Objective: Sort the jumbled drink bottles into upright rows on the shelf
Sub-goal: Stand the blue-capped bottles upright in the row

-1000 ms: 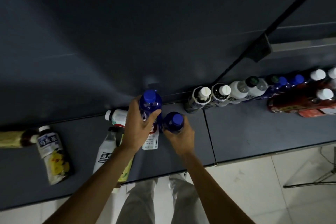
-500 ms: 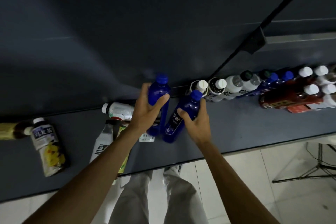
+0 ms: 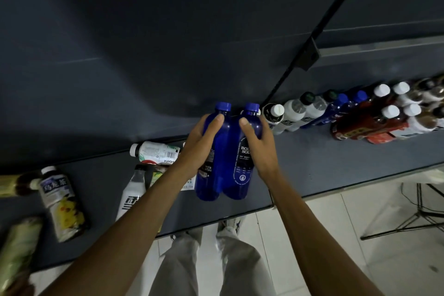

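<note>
I have a blue bottle in each hand: my left hand wraps the shoulder of the left blue bottle, thumb high near its neck, and my right hand wraps the right blue bottle the same way. The two bottles touch side by side, caps up, over the shelf just left of the upright row that runs along the back wall. To do this well, I judge I should carry the pair back toward the wall as one unit, keeping them pressed together so neither tips, and set their bases flat before I loosen either grip. The nearest standing bottle, the white-capped bottle, sits just beside my right knuckles, so I want to slide in gently and not knock it into the others. Once both stand steady, I should let go one at a time. Lying bottles remain to my left, among them a juice bottle and a tea bottle, so plenty of sorting is left.
</note>
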